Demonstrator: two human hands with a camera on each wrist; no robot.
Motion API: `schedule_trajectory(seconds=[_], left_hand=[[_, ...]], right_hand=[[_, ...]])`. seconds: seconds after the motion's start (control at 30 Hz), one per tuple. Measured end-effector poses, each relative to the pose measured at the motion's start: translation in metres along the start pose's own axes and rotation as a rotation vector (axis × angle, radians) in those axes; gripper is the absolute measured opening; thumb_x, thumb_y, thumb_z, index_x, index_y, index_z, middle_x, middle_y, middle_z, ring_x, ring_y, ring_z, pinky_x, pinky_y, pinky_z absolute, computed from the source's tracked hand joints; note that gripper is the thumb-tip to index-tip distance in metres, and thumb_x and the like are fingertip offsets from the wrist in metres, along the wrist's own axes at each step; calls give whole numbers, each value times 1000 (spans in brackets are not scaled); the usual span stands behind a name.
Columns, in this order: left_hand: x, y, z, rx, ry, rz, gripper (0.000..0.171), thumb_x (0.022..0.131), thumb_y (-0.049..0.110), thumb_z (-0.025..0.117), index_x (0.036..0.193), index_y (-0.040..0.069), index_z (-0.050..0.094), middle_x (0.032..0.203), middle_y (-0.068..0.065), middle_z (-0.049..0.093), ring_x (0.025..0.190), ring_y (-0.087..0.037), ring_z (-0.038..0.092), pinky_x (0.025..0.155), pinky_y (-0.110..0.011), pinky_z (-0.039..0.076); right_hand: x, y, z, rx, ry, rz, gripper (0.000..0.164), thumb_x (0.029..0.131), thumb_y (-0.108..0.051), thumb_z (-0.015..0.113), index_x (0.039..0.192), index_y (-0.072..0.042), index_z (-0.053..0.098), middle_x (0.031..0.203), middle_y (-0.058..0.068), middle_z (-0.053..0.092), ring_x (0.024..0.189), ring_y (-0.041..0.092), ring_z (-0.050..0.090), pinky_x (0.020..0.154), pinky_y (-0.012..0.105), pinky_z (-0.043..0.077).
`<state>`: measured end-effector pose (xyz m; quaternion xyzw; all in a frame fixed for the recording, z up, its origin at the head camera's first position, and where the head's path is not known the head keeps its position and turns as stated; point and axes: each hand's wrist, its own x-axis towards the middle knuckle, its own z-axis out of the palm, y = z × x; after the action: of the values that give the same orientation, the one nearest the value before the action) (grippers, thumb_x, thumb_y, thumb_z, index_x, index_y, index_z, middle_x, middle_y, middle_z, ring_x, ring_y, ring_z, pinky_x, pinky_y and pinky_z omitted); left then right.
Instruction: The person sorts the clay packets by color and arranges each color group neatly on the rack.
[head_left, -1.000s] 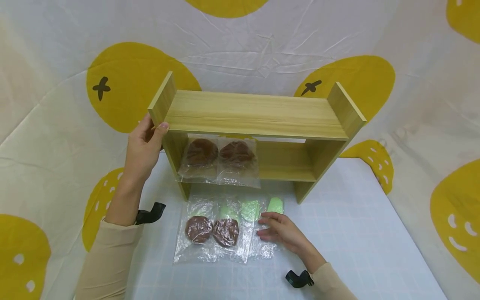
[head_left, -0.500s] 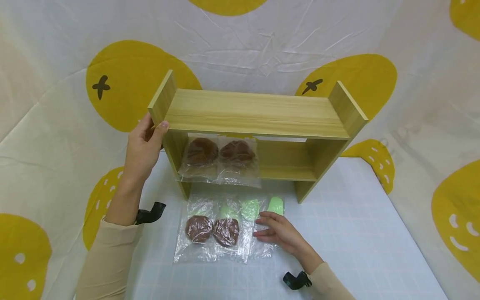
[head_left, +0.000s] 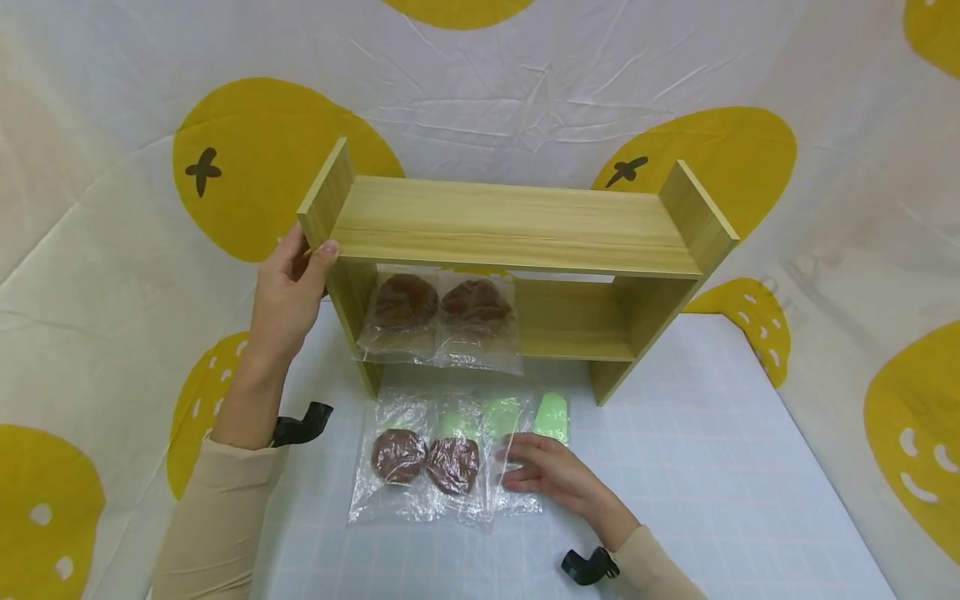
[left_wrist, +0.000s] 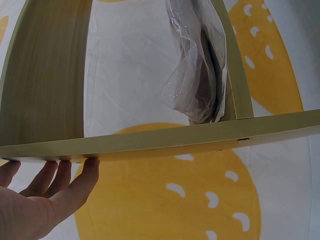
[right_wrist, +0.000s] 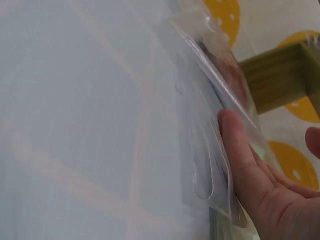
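In the head view my left hand [head_left: 285, 296] grips the left side panel of a pale wooden shelf [head_left: 517, 221], with the thumb at its front edge. In the left wrist view fingertips [left_wrist: 91, 164] press the panel. My right hand [head_left: 558, 475] is low at the right of a clear plastic bag [head_left: 397, 504] holding two brown round flat pieces [head_left: 398, 457]. Its fairly straight fingers lie partly under the bag's film; the right wrist view shows a finger [right_wrist: 237, 145] against the plastic and the thumb apart. Green pieces [head_left: 552, 417] lie in clear bags beneath and beside it.
Another clear bag [head_left: 438, 342] with two brown round pieces stands on the left of the middle shelf, its lower edge overhanging the front. Under everything is a pale checked tablecloth [head_left: 705, 467]. Behind hangs a white cloth [head_left: 480, 100] with yellow shapes.
My right hand has moved slightly left, and its fingertips now reach under the front bag's right edge. The left hand stays on the shelf's side panel.
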<state>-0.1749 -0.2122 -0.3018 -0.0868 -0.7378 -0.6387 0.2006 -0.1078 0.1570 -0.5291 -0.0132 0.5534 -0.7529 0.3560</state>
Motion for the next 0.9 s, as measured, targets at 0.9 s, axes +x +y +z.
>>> schedule_trajectory(seconds=[0.9], left_hand=[[0, 0, 0, -4, 0, -10, 46, 102, 26, 60, 147, 26, 52, 138, -9, 55, 113, -27, 58, 85, -29, 56]], right_hand=[[15, 18, 26, 75, -123, -44, 75, 93, 10, 57, 158, -9, 24, 135, 22, 56, 109, 30, 64, 89, 45, 54]])
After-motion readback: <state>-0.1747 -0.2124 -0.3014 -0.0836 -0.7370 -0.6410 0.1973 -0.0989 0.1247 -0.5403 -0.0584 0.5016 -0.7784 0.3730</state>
